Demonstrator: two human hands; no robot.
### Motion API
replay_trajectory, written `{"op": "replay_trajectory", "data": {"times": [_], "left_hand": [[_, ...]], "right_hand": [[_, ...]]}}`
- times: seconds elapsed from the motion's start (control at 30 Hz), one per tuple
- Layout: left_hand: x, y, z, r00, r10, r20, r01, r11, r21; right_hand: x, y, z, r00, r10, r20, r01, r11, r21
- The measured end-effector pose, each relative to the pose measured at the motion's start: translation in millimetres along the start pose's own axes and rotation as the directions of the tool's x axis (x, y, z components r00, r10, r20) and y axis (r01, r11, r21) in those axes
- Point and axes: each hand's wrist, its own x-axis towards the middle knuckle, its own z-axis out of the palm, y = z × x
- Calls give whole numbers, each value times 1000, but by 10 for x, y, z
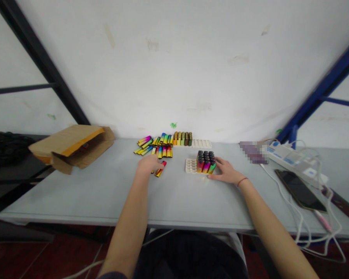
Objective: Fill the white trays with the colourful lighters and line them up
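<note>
My left hand (148,164) reaches down over the near side of a loose pile of shiny rainbow tubes (154,144) that look like lighter cases. Its thumb is against a red and gold tube (160,169) lying on the table; the other fingertips are hidden. My right hand (227,172) is around the right end of a white holed tray (191,166), thumb at the front edge and fingers along the right side. Several rainbow tubes with black tops (206,162) stand upright in the tray's right part. Holes at its left show bare.
Behind stand gold-topped tubes (183,138) in a tray, beside another white tray (202,143). An open brown paper bag (72,145) lies left. At right are a partly blurred phone (253,152), a power strip (296,164), a black phone (299,190) and tangled white cables (301,224).
</note>
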Motion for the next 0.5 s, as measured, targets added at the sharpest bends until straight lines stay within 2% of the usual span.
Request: {"op": "replay_trajectory", "data": {"times": [0.07, 0.13, 0.3, 0.4, 0.5], "left_hand": [[-25, 77, 25, 994, -38, 99, 23, 988, 151], [-52, 165, 67, 990, -39, 136, 2, 966, 259], [-51, 291, 220, 984, 38, 172, -89, 949, 303], [20, 292, 285, 977, 118, 178, -163, 952, 260], [95, 301, 345, 950, 272, 156, -279, 960, 28]], "right_hand": [[0, -10, -8, 1000, 2, 3, -2, 1000, -5], [-1, -22, -14, 1000, 3, 8, -3, 1000, -14], [0, -31, -12, 1000, 16, 3, -16, 1000, -18], [3, -15, -3, 1000, 3, -1, -3, 1000, -7], [6, 0, 3, 1000, 0, 1, 0, 1000, -10]]}}
